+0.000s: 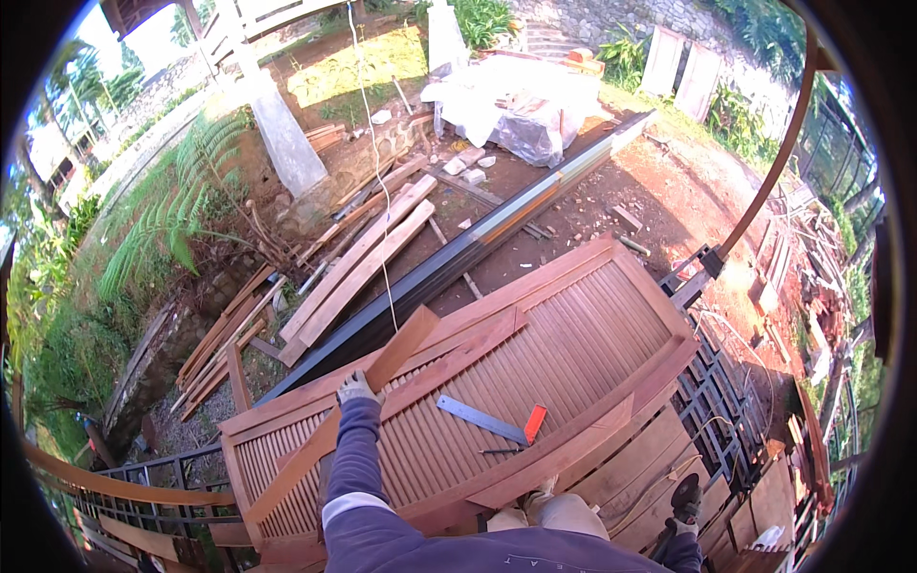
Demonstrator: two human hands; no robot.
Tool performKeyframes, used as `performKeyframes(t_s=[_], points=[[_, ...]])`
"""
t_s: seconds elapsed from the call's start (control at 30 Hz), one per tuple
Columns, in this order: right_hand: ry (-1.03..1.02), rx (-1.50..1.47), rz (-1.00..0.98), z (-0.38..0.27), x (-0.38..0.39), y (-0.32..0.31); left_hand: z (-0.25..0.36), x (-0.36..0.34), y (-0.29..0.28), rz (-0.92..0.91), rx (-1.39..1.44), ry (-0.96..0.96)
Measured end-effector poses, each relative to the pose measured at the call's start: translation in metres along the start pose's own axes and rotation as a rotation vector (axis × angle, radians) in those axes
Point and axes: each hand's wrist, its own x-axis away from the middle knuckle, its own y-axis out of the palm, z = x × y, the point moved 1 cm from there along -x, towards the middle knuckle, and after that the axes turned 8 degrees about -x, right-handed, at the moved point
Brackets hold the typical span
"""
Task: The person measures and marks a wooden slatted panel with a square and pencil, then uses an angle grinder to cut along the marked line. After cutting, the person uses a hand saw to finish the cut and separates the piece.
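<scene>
A gloved left hand (356, 388) grips a loose plank (336, 425), steadying it diagonally across the louvred door (573, 325); right hand (682, 528)'s grip unclear.

I see my left hand (356, 388) covered by a light grey work glove with a snug knitted cuff. My left arm wears a dark blue-purple long sleeve, creased along its length, with a pale band, white or light grey, running round the upper arm near the shoulder. Across the near edge my chest shows the same dark blue-purple cloth, with a small faint line of light lettering on it. Just beyond that, my leg is in light beige trousers. At the near right, my right hand (684, 511) wears a glove too, dark on the back and pale at the cuff, above another dark sleeve end.
</scene>
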Motion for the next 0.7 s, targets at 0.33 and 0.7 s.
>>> performKeyframes(t_s=[0.33,0.7], points=[[0.109,0.106,0.051,0.003,0.011,0.047,0.204,0.119,-0.027,-0.351,0.201,0.591],[0.114,0.052,-0.034,-0.026,0.036,0.090,0.368,0.234,0.083,-0.750,0.012,0.722]])
